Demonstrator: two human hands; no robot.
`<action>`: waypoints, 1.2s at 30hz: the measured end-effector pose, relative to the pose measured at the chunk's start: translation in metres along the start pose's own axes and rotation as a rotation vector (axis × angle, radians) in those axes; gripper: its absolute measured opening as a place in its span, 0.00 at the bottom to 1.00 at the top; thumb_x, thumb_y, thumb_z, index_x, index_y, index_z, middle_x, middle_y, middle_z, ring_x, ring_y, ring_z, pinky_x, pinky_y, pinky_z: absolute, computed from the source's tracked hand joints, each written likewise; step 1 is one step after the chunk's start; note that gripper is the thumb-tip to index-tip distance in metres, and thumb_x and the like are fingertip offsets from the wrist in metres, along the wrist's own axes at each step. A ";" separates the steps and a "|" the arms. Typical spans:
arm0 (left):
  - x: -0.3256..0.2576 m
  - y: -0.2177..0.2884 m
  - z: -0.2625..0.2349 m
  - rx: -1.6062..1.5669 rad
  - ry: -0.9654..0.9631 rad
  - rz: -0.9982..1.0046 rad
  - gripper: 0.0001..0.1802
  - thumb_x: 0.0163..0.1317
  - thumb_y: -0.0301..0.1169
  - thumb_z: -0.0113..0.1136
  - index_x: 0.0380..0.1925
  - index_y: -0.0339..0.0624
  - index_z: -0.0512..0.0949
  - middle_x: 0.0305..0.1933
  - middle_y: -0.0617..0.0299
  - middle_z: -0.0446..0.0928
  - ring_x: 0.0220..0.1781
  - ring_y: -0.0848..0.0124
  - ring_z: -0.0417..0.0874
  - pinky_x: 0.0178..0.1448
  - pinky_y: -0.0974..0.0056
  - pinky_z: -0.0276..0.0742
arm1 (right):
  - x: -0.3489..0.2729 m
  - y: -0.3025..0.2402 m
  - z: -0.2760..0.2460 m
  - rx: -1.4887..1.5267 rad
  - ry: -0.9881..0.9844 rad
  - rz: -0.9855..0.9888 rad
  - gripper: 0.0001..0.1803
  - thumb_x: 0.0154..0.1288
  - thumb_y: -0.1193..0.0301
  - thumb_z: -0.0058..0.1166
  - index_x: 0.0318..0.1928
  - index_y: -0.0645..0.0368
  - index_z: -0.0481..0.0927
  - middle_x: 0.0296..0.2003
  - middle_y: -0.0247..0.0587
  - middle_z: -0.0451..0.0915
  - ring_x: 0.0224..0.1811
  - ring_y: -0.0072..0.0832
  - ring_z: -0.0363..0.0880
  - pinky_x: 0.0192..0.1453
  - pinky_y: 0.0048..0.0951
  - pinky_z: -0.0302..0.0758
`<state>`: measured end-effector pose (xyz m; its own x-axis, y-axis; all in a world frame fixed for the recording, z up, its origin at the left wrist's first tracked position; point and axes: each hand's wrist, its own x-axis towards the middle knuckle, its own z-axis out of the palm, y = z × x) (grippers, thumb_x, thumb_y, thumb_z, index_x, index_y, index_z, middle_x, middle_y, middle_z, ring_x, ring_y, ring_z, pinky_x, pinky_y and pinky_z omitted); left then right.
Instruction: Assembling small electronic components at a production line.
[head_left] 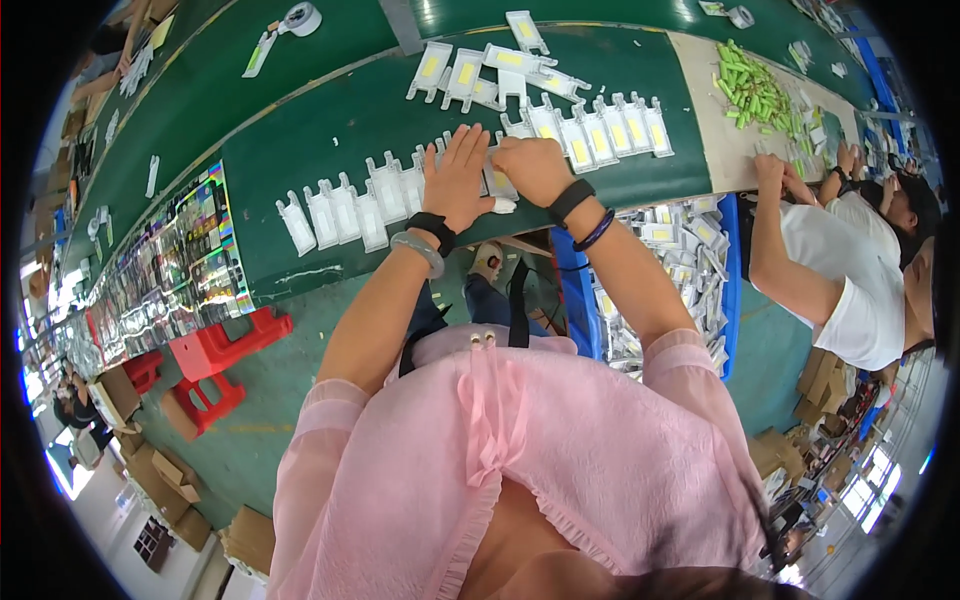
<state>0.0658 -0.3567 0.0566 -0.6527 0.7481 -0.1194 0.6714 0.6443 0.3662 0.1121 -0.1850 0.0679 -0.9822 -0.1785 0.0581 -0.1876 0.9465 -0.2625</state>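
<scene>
My left hand point(458, 182) lies flat with its fingers stretched out over the row of parts on the green table. Close beside it, my right hand point(535, 170) is closed in a fist; what it grips, if anything, is hidden. Between the hands shows a white plastic part with a yellow strip point(499, 184). To the left stretches a row of clear-white plastic housings point(343, 212), without visible yellow strips. On the right, a row of similar housings with yellow strips point(616, 130) lies side by side. Beyond my hands is a loose heap of such parts point(465, 76).
A blue bin point(732, 290) full of white parts stands below the table edge at my right. Farther right, a person in white point(835, 250) works near a pile of green pieces point(752, 90). Red stools point(225, 345) are at lower left. A tape roll point(301, 19) lies far left.
</scene>
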 end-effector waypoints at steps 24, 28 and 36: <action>0.001 0.001 -0.010 0.068 -0.012 0.026 0.57 0.44 0.44 0.75 0.72 0.37 0.55 0.79 0.55 0.51 0.81 0.61 0.48 0.76 0.37 0.43 | -0.154 -0.048 0.148 2.059 0.132 1.532 0.08 0.67 0.66 0.55 0.33 0.55 0.74 0.22 0.30 0.74 0.17 0.19 0.69 0.14 0.18 0.58; -0.003 0.000 -0.010 -0.043 -0.009 0.068 0.57 0.45 0.45 0.74 0.71 0.35 0.55 0.78 0.52 0.51 0.79 0.57 0.51 0.76 0.36 0.42 | -0.126 -0.003 0.242 2.032 0.682 1.816 0.04 0.66 0.76 0.49 0.39 0.58 0.76 0.35 0.38 0.77 0.33 0.27 0.78 0.29 0.26 0.78; -0.020 -0.024 -0.027 -0.121 0.035 0.156 0.48 0.51 0.36 0.69 0.70 0.33 0.57 0.76 0.47 0.53 0.78 0.51 0.52 0.76 0.38 0.44 | -0.116 0.085 0.182 2.323 0.588 1.612 0.20 0.69 0.74 0.50 0.61 0.58 0.71 0.47 0.35 0.77 0.47 0.23 0.76 0.44 0.24 0.79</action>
<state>0.0531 -0.3915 0.0756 -0.5574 0.8299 -0.0217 0.7193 0.4959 0.4865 0.2084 -0.1333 -0.1367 -0.3937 0.1594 -0.9053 -0.0160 -0.9859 -0.1666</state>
